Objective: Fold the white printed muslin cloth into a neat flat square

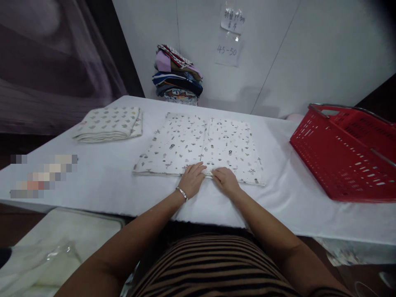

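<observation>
With the printed white cloth (182, 140) folded on the white-draped surface (278, 210), left hand (192, 179) flattish and right hand (227, 180) curled at its near edge, any pinch unclear, aligning both halves squarely seems wise.

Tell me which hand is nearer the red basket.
Right. The right hand, on the patterned cloth, is left of the red basket; the left hand is farther left on the cloth.

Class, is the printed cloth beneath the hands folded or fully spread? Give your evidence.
Folded: the printed cloth lies flat, but two panels meet along its middle and layered edges show at the near side.
</observation>
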Motion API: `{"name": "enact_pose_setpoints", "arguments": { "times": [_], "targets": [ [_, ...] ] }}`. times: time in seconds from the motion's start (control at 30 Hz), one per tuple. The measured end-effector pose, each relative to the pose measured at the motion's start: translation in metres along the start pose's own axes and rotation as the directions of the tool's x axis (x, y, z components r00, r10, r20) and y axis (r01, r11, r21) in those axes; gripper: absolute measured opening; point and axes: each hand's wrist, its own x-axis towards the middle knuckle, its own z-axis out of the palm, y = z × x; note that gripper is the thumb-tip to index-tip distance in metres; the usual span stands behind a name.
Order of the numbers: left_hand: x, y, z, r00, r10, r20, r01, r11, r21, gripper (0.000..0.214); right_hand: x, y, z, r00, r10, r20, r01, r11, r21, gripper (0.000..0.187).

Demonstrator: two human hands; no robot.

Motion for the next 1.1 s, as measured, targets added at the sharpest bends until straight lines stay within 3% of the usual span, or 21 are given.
{"name": "enact_pose_setpoints", "arguments": {
  "times": [0.4,0.6,0.8,1.1],
  "targets": [
    [0.003,0.001,0.0,0.995,-0.092,0.04,0.097,0.985,-0.145,0.022,0.001,-0.011,0.002,0.999,0.024,0.042,-0.021,0.997,-0.076,0.029],
    [0.003,0.002,-0.001,0.981,-0.129,0.144,0.15,0.977,-0.151,0.018,0.007,-0.012,0.0,0.995,0.056,0.08,-0.058,0.998,0.034,0.025],
    [-0.003,-0.009,-0.004,0.948,-0.256,0.19,0.259,0.966,0.009,0.013,0.012,-0.012,-0.006,0.99,0.074,0.124,-0.087,0.991,0.1,0.025],
    [-0.028,-0.042,-0.024,0.92,-0.365,0.141,0.337,0.922,0.19,0.016,0.011,-0.011,-0.006,0.985,0.099,0.14,-0.116,0.986,0.122,0.026]
  ]
}}
